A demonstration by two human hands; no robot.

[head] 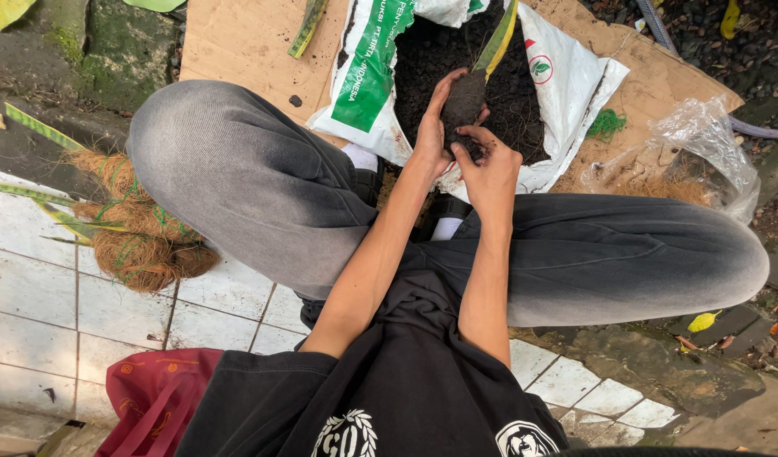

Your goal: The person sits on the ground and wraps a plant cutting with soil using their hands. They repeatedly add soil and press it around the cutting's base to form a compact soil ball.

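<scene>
The person sits cross-legged on the ground, and both hands meet over an open white sack of soil [567, 85] that lies on a sheet of cardboard [237, 42]. The left hand [431, 135] is cupped around a dark ball of soil [463, 103], its grip closed on the ball's left side with the fingers curling up over the top. The right hand [491, 165] sits just below and to the right of the ball; its fingertips [474, 135] touch the ball's lower edge, half bent, pressing rather than wrapping, so its grip is only partly closed. A long green and yellow leaf [499, 38] rises out of the top of the ball and leans up and to the right, over the dark loose soil [516, 101] in the sack. The ball hangs above that soil, near the sack's nearer edge.

The person's knees in grey trousers [237, 186] spread wide to both sides and hem in the hands. Left of the left knee lie several balls wrapped in brown fibre [143, 245], with striped leaves sticking out, resting on white floor tiles [33, 296]. To the right of the sack, a clear plastic bag [711, 144] holds more brown fibre, and a small tangle of green string [607, 125] lies on the cardboard between them. A red bag [152, 389] sits at the lower left.
</scene>
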